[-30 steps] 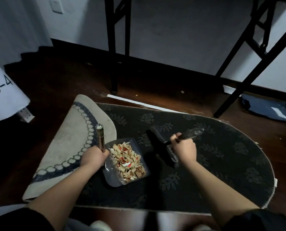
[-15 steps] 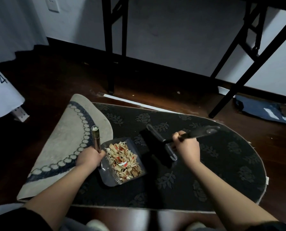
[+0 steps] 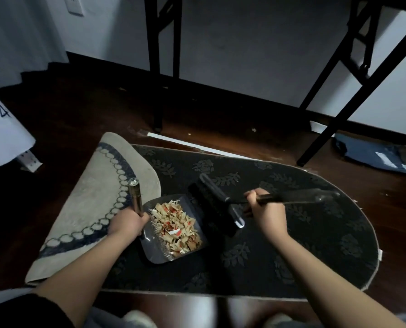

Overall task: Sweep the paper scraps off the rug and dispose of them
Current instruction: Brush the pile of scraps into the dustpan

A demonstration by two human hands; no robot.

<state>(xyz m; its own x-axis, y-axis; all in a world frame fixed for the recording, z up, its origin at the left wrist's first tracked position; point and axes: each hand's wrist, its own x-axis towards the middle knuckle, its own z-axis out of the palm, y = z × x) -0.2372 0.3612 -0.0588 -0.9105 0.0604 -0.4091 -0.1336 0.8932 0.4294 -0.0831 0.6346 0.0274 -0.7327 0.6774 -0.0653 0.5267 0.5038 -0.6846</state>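
Head view shows your left hand (image 3: 128, 222) wrapped around the metal handle (image 3: 135, 197) of the dustpan (image 3: 171, 233), which sits on the dark rug (image 3: 292, 233) just right of the folded-over pale corner (image 3: 91, 204). The paper scraps (image 3: 176, 227) are heaped inside the pan, a loose pile of tan, white and red bits that reaches close to its near-right lip. Your right hand (image 3: 266, 209) is clenched around the black handle of the brush (image 3: 211, 204), whose head sits against the far-right edge of the pan with the handle running off to the right. No stray scraps show on the rug's dark pattern, though in this dim light small ones could hide.

From here the sweeping looks about done and the disposal is what's left. The risk is the lift: the pile is light and heaped high, so if you tip the pan toward its open lip, or raise it fast, scraps will slide or flutter back onto the rug. Keep the lip tilted up. The brush head could also drag bits out if you pull it away across the pile. No bin appears in this view, so you may have to carry the pan some way.
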